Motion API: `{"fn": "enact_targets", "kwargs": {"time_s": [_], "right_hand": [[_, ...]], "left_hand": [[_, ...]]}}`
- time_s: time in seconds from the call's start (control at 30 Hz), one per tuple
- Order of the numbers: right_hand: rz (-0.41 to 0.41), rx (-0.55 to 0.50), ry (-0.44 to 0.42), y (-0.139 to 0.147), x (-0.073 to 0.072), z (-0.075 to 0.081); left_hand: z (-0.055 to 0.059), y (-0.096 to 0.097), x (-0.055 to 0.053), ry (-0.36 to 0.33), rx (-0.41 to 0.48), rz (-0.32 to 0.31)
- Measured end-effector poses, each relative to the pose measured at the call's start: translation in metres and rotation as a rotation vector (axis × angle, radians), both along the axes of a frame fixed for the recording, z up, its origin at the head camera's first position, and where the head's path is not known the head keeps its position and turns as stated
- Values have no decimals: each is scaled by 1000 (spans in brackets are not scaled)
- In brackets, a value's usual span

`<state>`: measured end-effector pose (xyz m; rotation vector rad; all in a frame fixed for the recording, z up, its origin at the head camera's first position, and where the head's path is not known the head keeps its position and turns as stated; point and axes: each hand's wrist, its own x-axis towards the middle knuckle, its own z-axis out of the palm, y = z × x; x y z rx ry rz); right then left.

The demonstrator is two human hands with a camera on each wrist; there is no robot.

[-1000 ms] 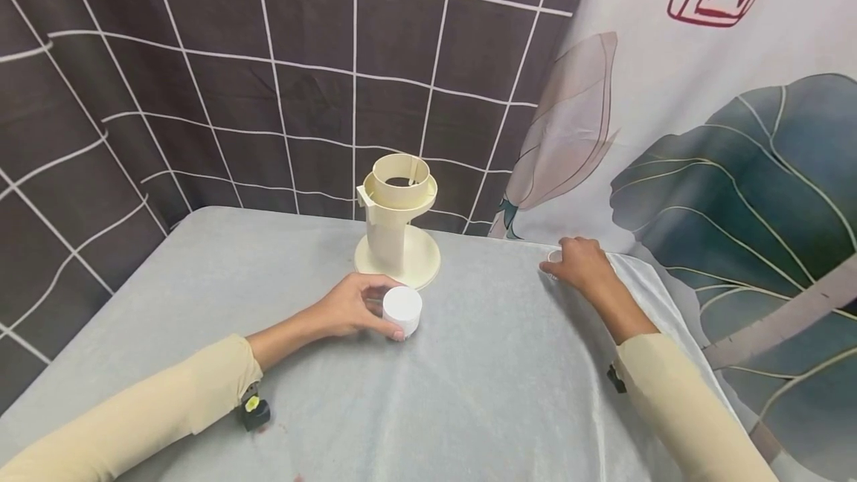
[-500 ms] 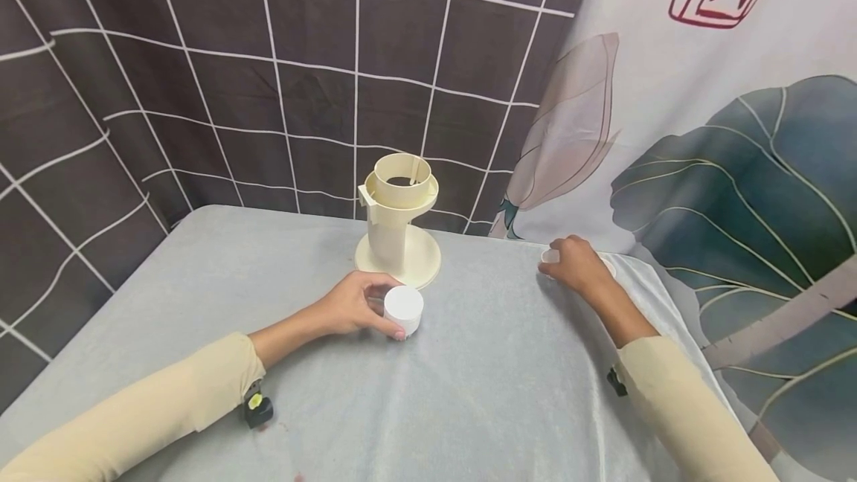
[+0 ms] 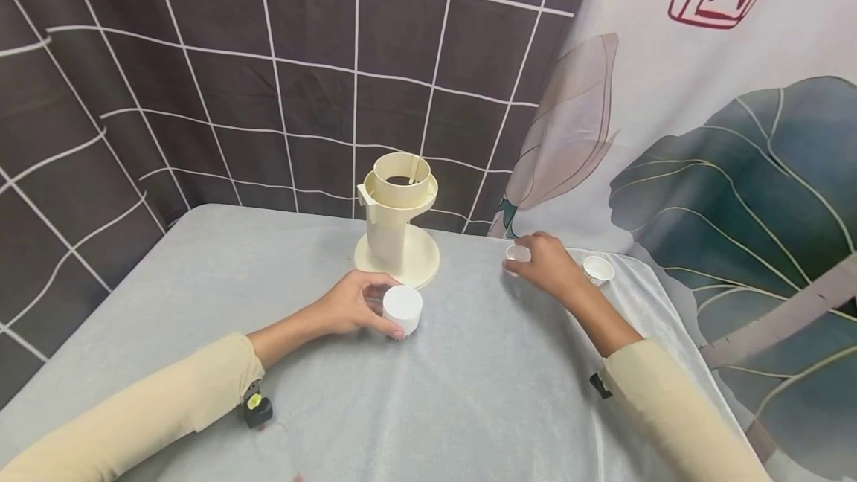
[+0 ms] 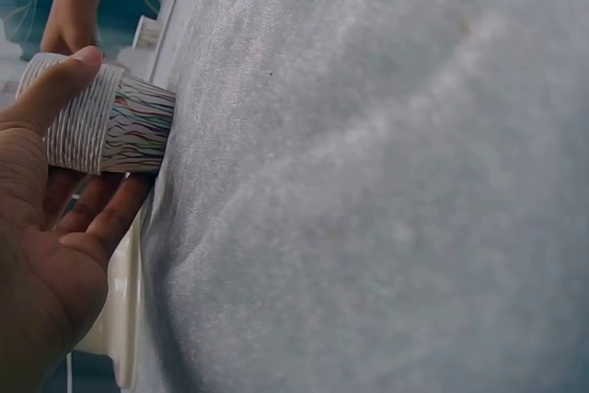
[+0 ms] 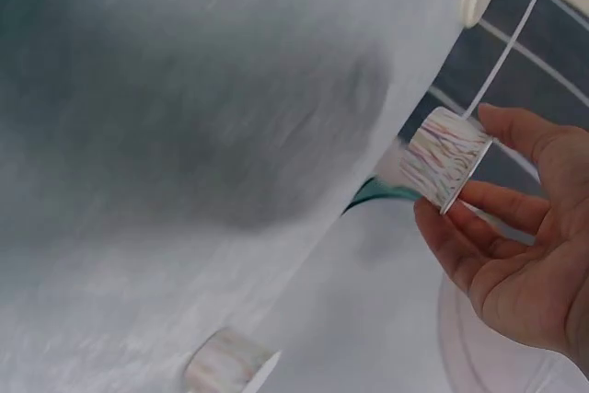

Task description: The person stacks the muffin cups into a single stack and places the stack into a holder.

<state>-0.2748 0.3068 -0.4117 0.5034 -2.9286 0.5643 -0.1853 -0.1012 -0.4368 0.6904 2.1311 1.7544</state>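
A stack of small paper cups (image 3: 402,306) with wavy coloured stripes stands upright on the grey cloth; the nested rims and striped lowest cup (image 4: 138,126) show in the left wrist view. My left hand (image 3: 355,305) grips this stack between thumb and fingers. Further right, my right hand (image 3: 547,262) holds a single paper cup (image 3: 518,254) by its sides, mouth up; the right wrist view shows the same striped cup (image 5: 445,156) pinched near its rim. Another paper cup (image 3: 598,268) stands upright by the far right corner, behind my right wrist.
A cream plastic stand (image 3: 386,240) with a round base and an open ring on top stands at the back middle, just behind my left hand. The cloth-covered table (image 3: 482,393) ends at a dark gridded curtain (image 3: 308,95) and a leaf-patterned curtain (image 3: 730,169).
My right hand has moved left with one paper cup in it, away from the other cup, which has come into full view. My left hand and the stack of paper cups stay put.
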Motion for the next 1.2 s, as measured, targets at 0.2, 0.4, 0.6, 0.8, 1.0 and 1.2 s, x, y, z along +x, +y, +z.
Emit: {"fn": "enact_targets", "kwargs": {"time_s": [0.2, 0.4, 0.6, 0.8, 1.0, 1.2], "right_hand": [[4, -63, -83, -53, 46, 46], [26, -124, -73, -82, 60, 53], [113, -170, -43, -112, 71, 57], [191, -199, -23, -137, 86, 66], [234, -230, -45, -151, 96, 68], [249, -247, -69, -160, 104, 69]], "left_hand": [[0, -2, 0, 2, -4, 5], [1, 0, -2, 3, -20, 6], [0, 1, -2, -10, -13, 3], [0, 0, -3, -14, -15, -8], [2, -1, -4, -9, -5, -27], [3, 0, -4, -14, 20, -55]]}}
